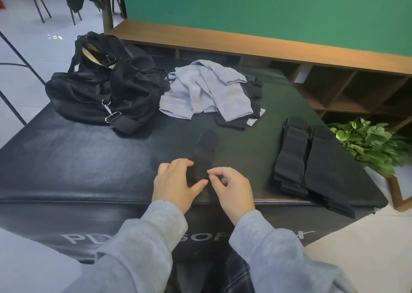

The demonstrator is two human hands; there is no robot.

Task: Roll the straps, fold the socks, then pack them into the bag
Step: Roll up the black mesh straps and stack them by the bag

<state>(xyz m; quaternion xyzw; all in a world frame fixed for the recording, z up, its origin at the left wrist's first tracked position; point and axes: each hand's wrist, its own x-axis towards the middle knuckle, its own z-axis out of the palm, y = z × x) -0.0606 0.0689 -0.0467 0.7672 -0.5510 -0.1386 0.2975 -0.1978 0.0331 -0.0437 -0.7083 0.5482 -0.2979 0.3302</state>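
A black sock (206, 150) lies lengthwise on the black padded box (78, 159), its near end between my hands. My left hand (176, 182) rests on the sock's left side with thumb stretched under it. My right hand (231, 190) has curled fingers pinching the sock's near edge. A pile of grey-blue socks (205, 90) with black ones beneath lies further back. The black mesh bag (100, 87) sits open at the back left. Flat black straps (312, 159) lie at the right edge.
A metal clip (108, 112) hangs from the bag's strap. A potted green plant (370, 143) stands off the right side. Wooden shelving (334, 87) and a green wall run behind the box. Chair legs stand on the floor at the far left.
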